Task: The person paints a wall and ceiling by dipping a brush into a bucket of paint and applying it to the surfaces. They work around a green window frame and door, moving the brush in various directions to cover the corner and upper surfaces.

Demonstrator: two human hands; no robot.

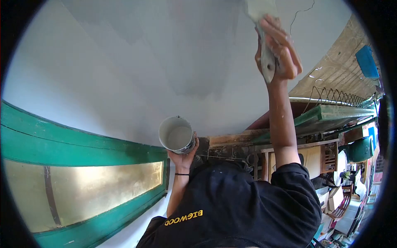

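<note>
My right hand (285, 51) is raised high against the wall, its fingers wrapped round the pale handle of a wide paintbrush (268, 70). The brush's head reaches the top edge of the view, and its bristle end is not clear. Lower down, my left hand (185, 159) grips a small paint bucket (166, 127) from below and from its right side. Pale paint (179, 136) lies inside the bucket. A dark band circles my left wrist. On the white wall (124, 82), broad greyer patches spread between the bucket and the brush.
A green-framed window (82, 151) with cloudy panes runs along the left. At the right, a green board (326, 115) juts out near my right arm, with coiled wire (341, 96) above it. Furniture and a wooden chair (342, 204) crowd the lower right. A crack marks the upper wall.
</note>
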